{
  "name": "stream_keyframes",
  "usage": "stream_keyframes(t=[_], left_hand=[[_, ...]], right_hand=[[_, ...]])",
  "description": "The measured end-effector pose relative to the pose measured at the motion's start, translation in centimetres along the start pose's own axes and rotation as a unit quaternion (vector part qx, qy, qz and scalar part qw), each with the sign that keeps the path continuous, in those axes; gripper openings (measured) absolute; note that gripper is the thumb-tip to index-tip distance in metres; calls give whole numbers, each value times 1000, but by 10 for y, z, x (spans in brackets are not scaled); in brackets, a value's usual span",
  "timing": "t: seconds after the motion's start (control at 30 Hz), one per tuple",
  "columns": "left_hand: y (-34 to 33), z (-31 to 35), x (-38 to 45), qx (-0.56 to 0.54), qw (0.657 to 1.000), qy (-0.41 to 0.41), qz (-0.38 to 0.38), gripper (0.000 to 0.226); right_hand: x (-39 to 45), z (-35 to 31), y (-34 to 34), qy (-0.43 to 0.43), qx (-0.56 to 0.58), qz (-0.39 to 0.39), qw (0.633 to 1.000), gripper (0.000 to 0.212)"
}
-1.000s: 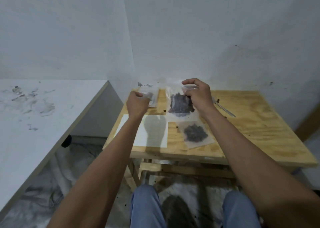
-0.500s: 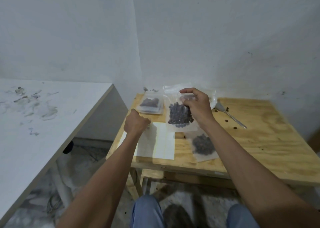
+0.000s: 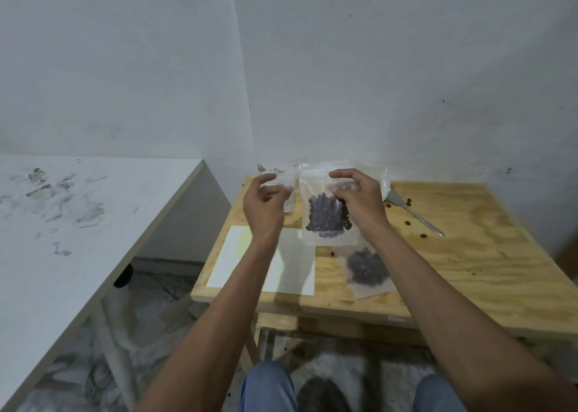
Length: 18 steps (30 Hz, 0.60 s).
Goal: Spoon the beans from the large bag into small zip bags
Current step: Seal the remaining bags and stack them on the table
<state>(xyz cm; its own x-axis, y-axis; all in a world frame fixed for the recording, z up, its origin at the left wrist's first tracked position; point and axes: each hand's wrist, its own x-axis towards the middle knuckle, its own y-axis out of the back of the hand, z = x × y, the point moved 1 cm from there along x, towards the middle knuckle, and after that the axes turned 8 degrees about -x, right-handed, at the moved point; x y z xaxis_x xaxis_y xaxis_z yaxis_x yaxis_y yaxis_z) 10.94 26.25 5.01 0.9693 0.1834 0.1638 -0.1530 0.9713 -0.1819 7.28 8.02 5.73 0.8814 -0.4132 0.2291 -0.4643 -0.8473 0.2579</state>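
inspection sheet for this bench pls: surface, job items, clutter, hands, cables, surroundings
Surface: wooden table, a white sheet lying at its left front.
Job's things: zip bag of beans held upright above the table; a second filled zip bag lying flat in front of it; spoon lying on the table to the right.
Clutter: loose beans scattered near the spoon.
Hands: right hand pinches the upright bag near its top; left hand raised beside it, fingers loosely curled, holding nothing.
Cables: nothing seen for certain; dark tangle on the floor is unclear.
Surroundings: white walls; stained white bench to the left.
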Motion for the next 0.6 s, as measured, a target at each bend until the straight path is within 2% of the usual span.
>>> stream_keyframes(t=[0.13, 0.3, 0.43, 0.53, 0.6], left_hand=[[-31, 10, -21, -9, 999, -38, -30, 28], [-51, 8, -35, 11, 999, -41, 7, 25], [-55, 9, -42, 43, 998, -54, 6, 23], [-56, 8, -46, 83, 993, -80, 16, 29], [-56, 9, -44, 80, 995, -55, 30, 37]], right_hand=[[-4, -7, -1, 0, 8, 3, 1000, 25], [-7, -12, 1, 3, 38, 8, 999, 15], [-11, -13, 3, 10, 32, 17, 999, 14], [-12, -13, 5, 10, 29, 23, 999, 15], [-12, -13, 7, 14, 27, 24, 999, 15]])
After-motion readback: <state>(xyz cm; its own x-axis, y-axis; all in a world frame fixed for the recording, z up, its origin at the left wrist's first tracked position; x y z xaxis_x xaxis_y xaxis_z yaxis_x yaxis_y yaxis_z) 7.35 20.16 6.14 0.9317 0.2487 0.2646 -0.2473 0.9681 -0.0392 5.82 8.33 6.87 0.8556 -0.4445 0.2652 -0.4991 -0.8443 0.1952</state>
